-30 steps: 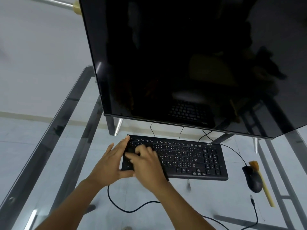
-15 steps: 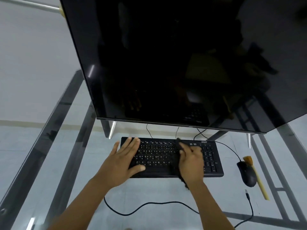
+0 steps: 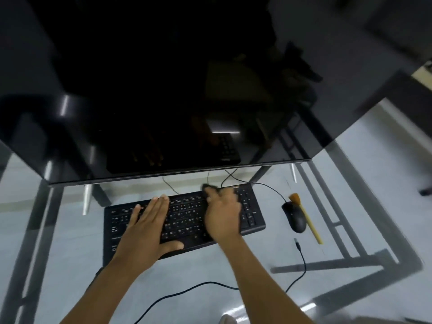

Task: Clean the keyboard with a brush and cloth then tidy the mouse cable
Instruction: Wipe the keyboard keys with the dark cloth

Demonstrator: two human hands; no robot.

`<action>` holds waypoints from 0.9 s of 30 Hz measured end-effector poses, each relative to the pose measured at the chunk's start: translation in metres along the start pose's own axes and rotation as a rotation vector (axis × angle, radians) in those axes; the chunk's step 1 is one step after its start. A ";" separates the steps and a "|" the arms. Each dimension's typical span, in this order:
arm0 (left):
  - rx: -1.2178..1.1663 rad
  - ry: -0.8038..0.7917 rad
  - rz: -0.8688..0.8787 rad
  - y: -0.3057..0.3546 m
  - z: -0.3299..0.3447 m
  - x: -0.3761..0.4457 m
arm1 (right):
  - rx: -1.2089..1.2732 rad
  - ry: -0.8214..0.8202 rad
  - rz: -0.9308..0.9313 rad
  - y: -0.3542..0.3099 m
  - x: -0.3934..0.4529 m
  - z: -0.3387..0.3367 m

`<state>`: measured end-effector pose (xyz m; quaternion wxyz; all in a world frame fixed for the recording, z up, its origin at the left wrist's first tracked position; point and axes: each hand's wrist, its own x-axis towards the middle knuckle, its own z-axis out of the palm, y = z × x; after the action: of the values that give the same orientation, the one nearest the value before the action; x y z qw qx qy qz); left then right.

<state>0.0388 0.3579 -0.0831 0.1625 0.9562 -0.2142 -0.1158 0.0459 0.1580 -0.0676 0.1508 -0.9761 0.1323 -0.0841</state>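
Note:
A black keyboard lies on the glass desk below the monitor. My left hand rests flat on its left half, fingers spread, holding it down. My right hand presses a dark cloth onto the keyboard's right part; only a corner of the cloth shows past my fingertips. A black mouse sits to the right of the keyboard, its cable looping over the glass with a loose plug end. A wooden-handled brush lies just right of the mouse.
A large dark monitor hangs over the back of the keyboard. The glass desk has dark metal frame bars at left and right. Thin cables run behind the keyboard. The picture is motion-blurred.
My right hand has wiped with the cloth from the keyboard's left side to its right part. The left hand stays pressed on the left half. The view has shifted leftward.

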 end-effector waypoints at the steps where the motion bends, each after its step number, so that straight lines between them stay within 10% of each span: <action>1: 0.014 -0.017 -0.003 0.003 0.001 0.003 | 0.001 -0.016 -0.145 -0.006 -0.009 0.006; 4: 0.054 -0.037 -0.014 0.018 -0.002 0.013 | 0.046 -0.090 -0.312 0.012 -0.013 -0.001; 8: 0.041 -0.054 0.003 0.043 -0.013 0.030 | 0.029 0.091 0.307 0.077 0.018 -0.019; 14: 0.037 -0.108 0.132 0.097 -0.006 0.054 | 0.052 -0.080 -0.138 0.052 0.002 -0.022; 19: 0.107 -0.175 0.095 0.109 0.004 0.056 | -0.084 0.046 0.383 0.124 0.026 -0.040; 25: 0.067 -0.132 0.078 0.108 0.008 0.056 | -0.052 0.021 -0.138 0.091 0.009 -0.022; 27: 0.063 -0.132 0.097 0.111 0.009 0.058 | -0.046 0.023 0.008 0.112 0.025 -0.032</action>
<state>0.0459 0.2347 -0.0599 0.1235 0.9396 -0.2740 -0.1639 0.0369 0.0390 -0.0704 0.1268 -0.9777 0.1399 -0.0916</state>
